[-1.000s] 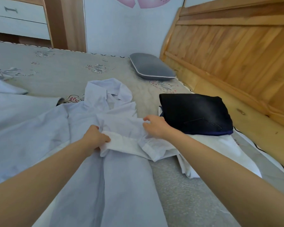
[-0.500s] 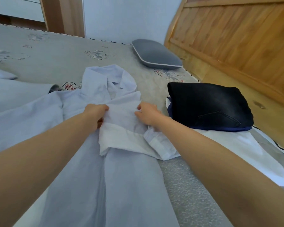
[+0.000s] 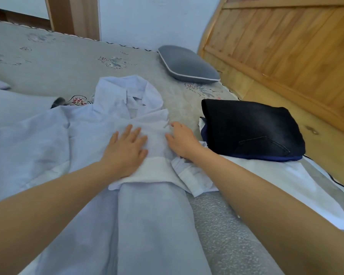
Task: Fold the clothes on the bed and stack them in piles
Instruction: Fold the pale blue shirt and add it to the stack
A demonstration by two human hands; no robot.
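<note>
Half a second ago both hands pinched the folded-in sleeve; now the left hand [image 3: 125, 147] lies flat, fingers spread, pressing it onto the pale blue shirt [image 3: 99, 139], mid-bed. The right hand [image 3: 182, 140] rests open at its edge. Thin, creased cotton; folded dark jeans [image 3: 250, 128] stacked right.

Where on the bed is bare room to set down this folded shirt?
Free: the grey bedspread beyond the shirt, left of the pillow, and the strip near the right arm. Crowded: the dark folded pile toward the headboard, and spread cloth on the left.
</note>
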